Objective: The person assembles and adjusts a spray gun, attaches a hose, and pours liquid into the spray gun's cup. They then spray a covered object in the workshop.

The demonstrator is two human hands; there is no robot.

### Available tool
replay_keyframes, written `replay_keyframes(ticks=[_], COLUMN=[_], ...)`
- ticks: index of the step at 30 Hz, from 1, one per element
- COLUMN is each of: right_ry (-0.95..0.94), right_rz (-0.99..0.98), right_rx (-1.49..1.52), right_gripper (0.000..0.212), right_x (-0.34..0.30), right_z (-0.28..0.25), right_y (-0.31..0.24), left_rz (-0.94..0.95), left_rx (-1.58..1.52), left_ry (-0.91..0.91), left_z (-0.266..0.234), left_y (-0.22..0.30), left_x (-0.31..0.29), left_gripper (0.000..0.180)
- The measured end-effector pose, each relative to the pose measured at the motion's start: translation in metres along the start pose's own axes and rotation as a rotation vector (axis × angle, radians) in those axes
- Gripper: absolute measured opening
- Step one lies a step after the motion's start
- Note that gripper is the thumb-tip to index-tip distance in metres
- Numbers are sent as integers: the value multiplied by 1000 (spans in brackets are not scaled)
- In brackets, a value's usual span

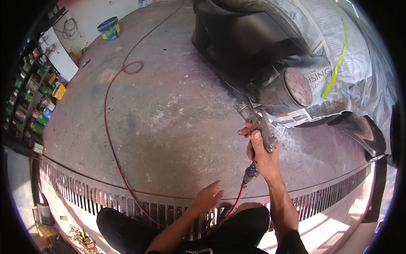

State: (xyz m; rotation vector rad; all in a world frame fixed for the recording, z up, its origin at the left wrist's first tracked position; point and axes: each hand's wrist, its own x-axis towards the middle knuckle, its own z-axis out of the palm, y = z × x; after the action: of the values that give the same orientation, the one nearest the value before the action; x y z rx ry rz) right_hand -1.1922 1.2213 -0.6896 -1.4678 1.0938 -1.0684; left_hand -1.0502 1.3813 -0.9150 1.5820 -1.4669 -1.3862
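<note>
My right hand (pixel 265 155) is wrapped round a spray gun (pixel 263 127), its thumb on the back of the metal body. Atop the gun sits a round, paint-stained cup (pixel 275 95) with a speckled lid (pixel 298 86). A red air hose (pixel 237 199) joins the handle through a blue and metal coupling (pixel 250 173). Beyond the gun stands a glossy black car body panel (pixel 253 42). My left hand (pixel 208 197) hangs above the floor grate near my knees, holding nothing, its thumb and fingers apart.
Newspaper and plastic masking (pixel 359 63) with a yellow-green tape strip (pixel 338 59) covers the car at right. The hose loops across the stained floor (pixel 169 110). A slotted drain grate (pixel 105 194) runs before me. Shelves of cans (pixel 29 93) line the left; a blue bucket (pixel 109 30) stands far back.
</note>
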Motion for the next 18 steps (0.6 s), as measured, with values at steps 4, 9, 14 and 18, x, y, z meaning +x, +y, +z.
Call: replay_keyframes(ticks=[4, 9, 14, 18], right_ry=[-86, -294, -663, -897], right_rz=[76, -71, -40, 133], right_rx=[70, -459, -573, -563], right_gripper=[58, 89, 118, 119], right_x=[-7, -1, 14, 7], right_z=[18, 55, 96, 129], right_y=[18, 3, -22, -16], left_rz=[298, 531, 488, 140], left_rx=[-246, -325, -537, -764], left_ry=[321, 646, 910, 1033], left_z=[-33, -60, -121, -217], left_y=[101, 143, 131, 139], left_x=[14, 54, 55, 16], left_gripper=[108, 112, 76, 40])
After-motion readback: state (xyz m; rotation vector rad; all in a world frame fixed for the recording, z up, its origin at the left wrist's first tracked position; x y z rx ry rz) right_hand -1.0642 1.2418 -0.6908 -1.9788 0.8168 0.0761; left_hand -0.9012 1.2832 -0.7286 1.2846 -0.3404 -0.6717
